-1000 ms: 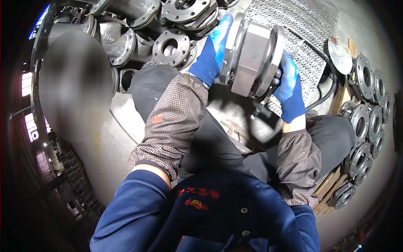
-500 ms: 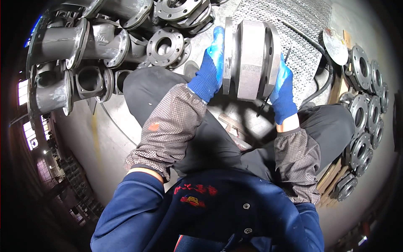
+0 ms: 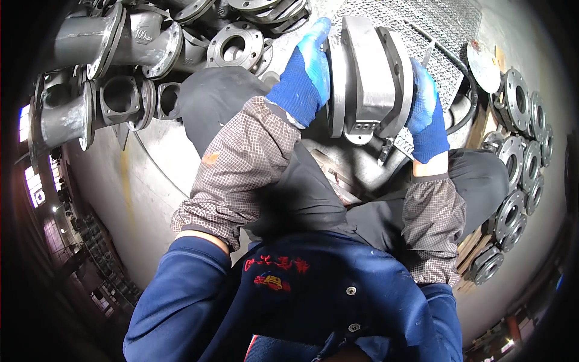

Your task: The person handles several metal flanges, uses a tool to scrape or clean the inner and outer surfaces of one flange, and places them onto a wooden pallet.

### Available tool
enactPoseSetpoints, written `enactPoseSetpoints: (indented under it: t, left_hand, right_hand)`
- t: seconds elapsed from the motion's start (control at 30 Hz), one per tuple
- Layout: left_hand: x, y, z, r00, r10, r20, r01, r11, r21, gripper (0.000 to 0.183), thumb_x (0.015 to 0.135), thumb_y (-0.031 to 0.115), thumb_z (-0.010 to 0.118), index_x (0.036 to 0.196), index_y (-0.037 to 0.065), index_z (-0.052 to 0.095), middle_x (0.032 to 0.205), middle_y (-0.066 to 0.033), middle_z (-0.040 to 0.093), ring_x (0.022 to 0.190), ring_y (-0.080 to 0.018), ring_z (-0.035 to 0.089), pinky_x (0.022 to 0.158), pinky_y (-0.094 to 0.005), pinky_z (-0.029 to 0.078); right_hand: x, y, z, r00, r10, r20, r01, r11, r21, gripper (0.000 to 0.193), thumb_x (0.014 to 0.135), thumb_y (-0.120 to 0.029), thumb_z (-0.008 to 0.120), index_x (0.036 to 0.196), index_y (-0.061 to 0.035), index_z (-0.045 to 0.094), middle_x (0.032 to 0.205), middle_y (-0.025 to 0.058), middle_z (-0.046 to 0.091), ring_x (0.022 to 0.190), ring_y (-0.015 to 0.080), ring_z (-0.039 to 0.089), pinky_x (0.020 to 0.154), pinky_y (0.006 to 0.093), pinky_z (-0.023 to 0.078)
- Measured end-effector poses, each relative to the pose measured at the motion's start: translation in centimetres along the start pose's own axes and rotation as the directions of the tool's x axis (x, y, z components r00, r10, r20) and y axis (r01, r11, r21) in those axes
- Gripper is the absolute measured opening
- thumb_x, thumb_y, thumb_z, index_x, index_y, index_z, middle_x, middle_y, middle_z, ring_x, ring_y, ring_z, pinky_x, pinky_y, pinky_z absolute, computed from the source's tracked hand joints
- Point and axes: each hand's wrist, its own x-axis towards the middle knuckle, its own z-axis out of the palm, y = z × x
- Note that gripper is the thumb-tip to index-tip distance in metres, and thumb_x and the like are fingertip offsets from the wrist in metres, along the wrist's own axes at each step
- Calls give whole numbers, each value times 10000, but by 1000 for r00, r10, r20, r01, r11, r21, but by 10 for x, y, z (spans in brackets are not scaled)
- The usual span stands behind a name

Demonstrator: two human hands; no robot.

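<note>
Between my two hands is a heavy grey flanged valve body [image 3: 375, 81], a metal casting with a round flange on each side and a blocky middle. My left hand [image 3: 309, 75], in a blue coated glove, presses against its left flange with the fingers pointing away from me. The right flange is gripped by my right hand [image 3: 427, 102], gloved the same way; its fingertips are partly hidden by the casting. A small lug with holes now shows at the casting's near end. Below it, between my legs, lies a dark tool or fixture [image 3: 386, 148], partly hidden.
Flanged pipe castings [image 3: 69, 120] are stacked at the left, with loose round flanges [image 3: 235, 48] at the far left. A patterned metal plate [image 3: 446, 36] lies beyond the casting, and a black cable [image 3: 471, 105] curves beside it. Several flanged castings [image 3: 512, 166] line the right on wooden boards.
The casting has turned in my hands, so its lug and more of its near side show. Both hands have shifted slightly with it, the right one moving a little rightward.
</note>
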Motion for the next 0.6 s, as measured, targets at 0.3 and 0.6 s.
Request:
enactPoseSetpoints:
  t: [0.3, 0.6]
  left_hand:
    - [8, 10, 8, 999, -46, 6, 46, 991, -124, 489, 937, 388, 413, 1224, 1, 492, 1201, -207, 551, 1104, -356, 530, 982, -497, 388]
    - [-3, 22, 54, 967, -146, 209, 181, 970, -161, 468, 929, 349, 450, 1222, -13, 496, 1224, -219, 524, 1143, -318, 507, 996, -435, 384]
  right_hand:
    - [-4, 7, 0, 881, -474, 13, 327, 588, -740, 355, 855, -73, 501, 1189, 49, 510, 1056, 201, 615, 947, 286, 625, 809, 358, 482]
    - [-2, -20, -5, 824, -524, 218, 437, 341, -832, 308, 857, -52, 517, 1154, 29, 530, 985, 175, 631, 867, 279, 637, 769, 310, 492]
